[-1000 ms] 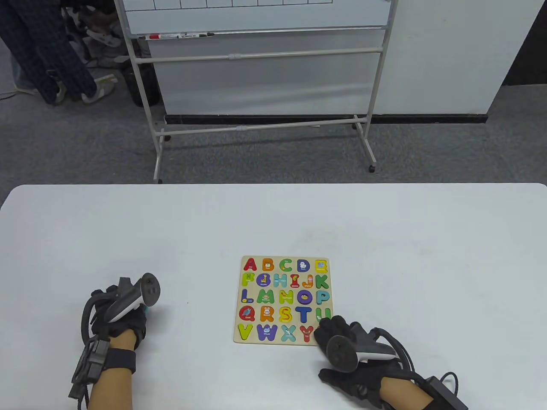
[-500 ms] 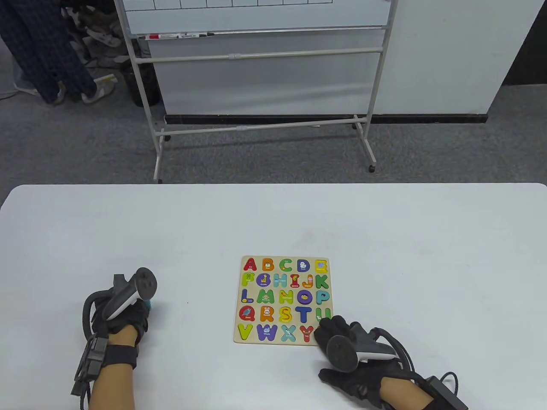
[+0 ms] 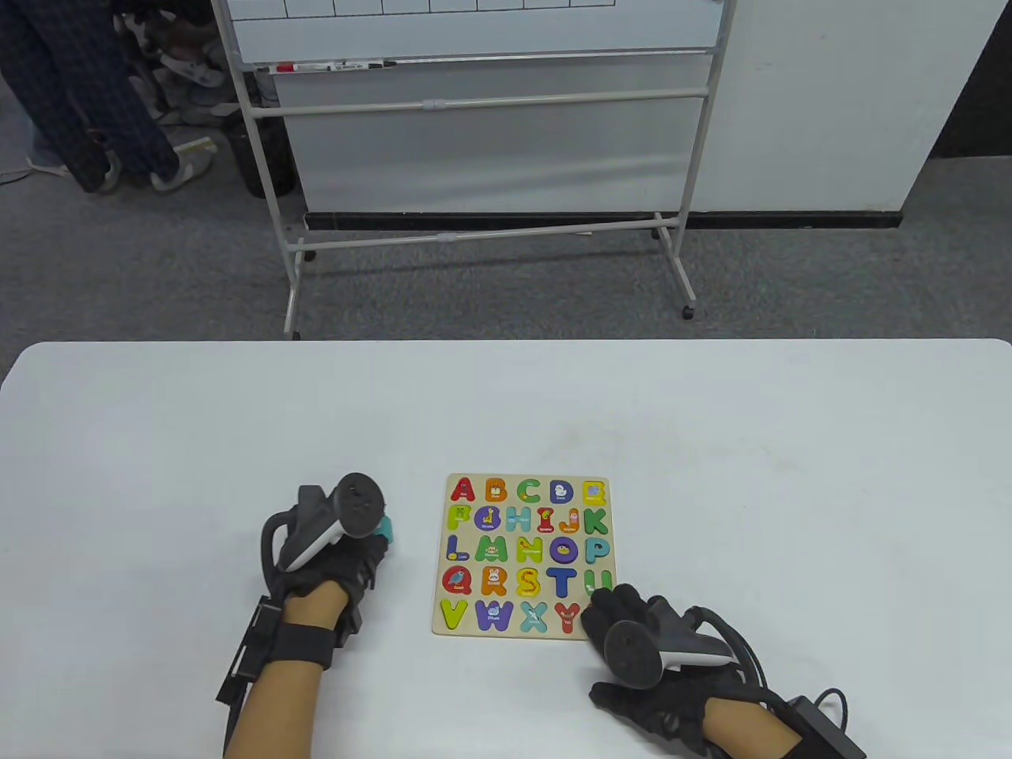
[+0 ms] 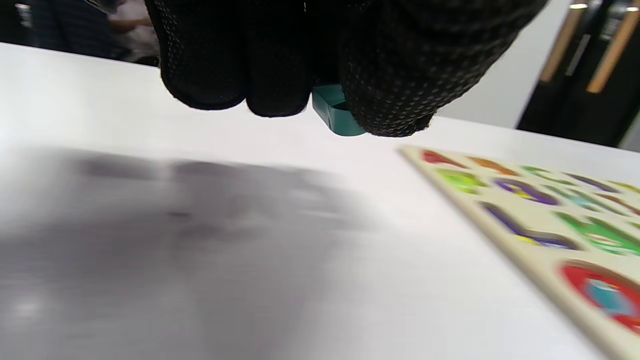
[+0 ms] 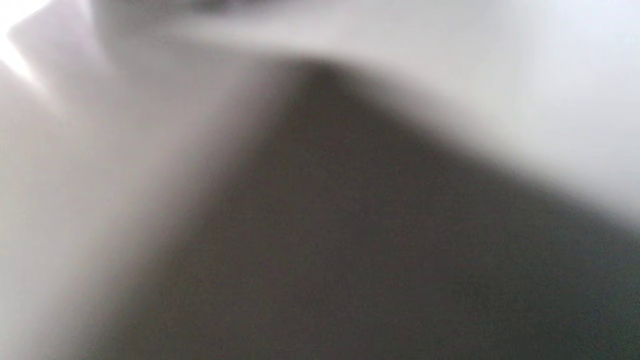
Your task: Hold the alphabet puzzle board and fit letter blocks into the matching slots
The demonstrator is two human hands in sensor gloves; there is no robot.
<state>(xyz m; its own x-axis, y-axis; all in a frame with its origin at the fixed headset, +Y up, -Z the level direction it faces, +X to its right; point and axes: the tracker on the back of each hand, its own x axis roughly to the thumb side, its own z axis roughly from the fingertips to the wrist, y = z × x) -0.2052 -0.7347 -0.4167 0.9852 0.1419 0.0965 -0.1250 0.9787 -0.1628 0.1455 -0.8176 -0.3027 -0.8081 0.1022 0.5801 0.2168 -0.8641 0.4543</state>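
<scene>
The wooden alphabet puzzle board (image 3: 445,624) lies flat on the white table, most slots filled with coloured letters. It also shows in the left wrist view (image 4: 530,250) at the right. My left hand (image 3: 348,553) holds a teal letter block (image 3: 385,527) just left of the board; in the left wrist view the gloved fingers (image 4: 280,75) pinch the teal block (image 4: 336,112) a little above the table. My right hand (image 3: 632,632) rests on the board's near right corner and covers it. The right wrist view is only blur.
The white table (image 3: 711,443) spreads wide around the board. A whiteboard stand (image 3: 482,158) stands on the carpet beyond the far edge. A person's legs (image 3: 71,103) are at the far left.
My left hand has moved right with the teal block, from the table's left side to just beside the board. The right hand and the board have not moved.
</scene>
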